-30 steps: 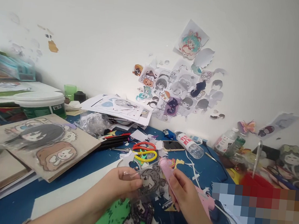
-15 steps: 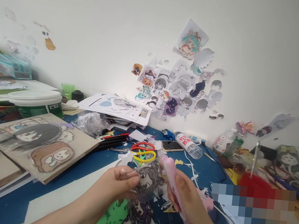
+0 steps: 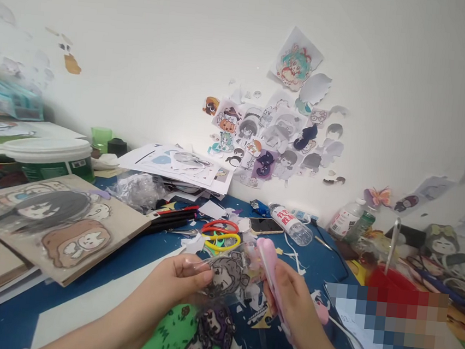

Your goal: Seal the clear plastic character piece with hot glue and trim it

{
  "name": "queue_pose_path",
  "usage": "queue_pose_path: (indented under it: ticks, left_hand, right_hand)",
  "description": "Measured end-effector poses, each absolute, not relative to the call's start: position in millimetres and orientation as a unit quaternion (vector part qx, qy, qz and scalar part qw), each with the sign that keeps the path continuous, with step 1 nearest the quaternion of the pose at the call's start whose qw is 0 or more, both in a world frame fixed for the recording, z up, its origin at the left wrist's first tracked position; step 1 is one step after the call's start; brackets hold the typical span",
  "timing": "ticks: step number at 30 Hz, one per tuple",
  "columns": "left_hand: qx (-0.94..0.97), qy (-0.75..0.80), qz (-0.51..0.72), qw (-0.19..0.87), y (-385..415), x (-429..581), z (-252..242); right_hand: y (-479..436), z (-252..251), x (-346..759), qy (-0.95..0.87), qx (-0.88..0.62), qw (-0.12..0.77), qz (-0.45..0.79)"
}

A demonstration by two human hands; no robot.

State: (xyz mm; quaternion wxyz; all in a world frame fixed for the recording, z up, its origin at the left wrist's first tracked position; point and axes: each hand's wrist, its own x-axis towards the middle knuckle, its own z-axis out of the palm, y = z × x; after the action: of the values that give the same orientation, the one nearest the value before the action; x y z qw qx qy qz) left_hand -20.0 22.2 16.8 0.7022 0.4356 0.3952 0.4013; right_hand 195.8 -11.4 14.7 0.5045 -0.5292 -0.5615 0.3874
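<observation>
Between the thumb and fingers of my left hand (image 3: 183, 279) is a clear plastic pouch with a grey-haired cartoon cutout (image 3: 226, 275) inside. My right hand (image 3: 290, 295) grips a long pink hand tool (image 3: 270, 263), which looks like a bag sealer. Its tip points up and away from me, at the pouch's right side; whether it touches the film I cannot tell. Below the pouch lie a purple-and-black cartoon cutout (image 3: 214, 325) and a green drawn sheet (image 3: 172, 330). Beyond my hands are red-handled scissors (image 3: 220, 226) and yellow-handled scissors (image 3: 226, 243).
Cutouts lie on a board (image 3: 129, 225) at left, near a white-lidded tub (image 3: 49, 148). A phone (image 3: 266, 226) and a plastic bottle (image 3: 291, 224) lie at the back. Paper scraps and a white cable (image 3: 300, 307) surround my right hand. A red container (image 3: 386, 282) stands right.
The whole view has shifted slightly, so most things appear further left. The pink tool's tip now sits a little further from the cutout. Both hands keep their holds.
</observation>
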Motion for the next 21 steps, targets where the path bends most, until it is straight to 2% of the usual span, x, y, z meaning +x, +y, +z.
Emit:
queue_pose_path:
  ticks: [6,14,21]
  left_hand:
    - [0.458,0.381,0.389,0.703,22.4,-20.4,15.6]
    - [0.444,0.359,0.399,0.717,24.1,-19.5,12.1]
    - [0.434,0.357,0.403,0.722,21.8,-18.5,16.5]
  right_hand:
    - [-14.1,19.7,193.4,-0.616,-0.541,0.465,0.334]
    - [-13.1,14.3,193.2,-0.562,-0.485,0.460,0.487]
    - [-20.3,16.6,192.0,-0.506,-0.461,0.452,0.572]
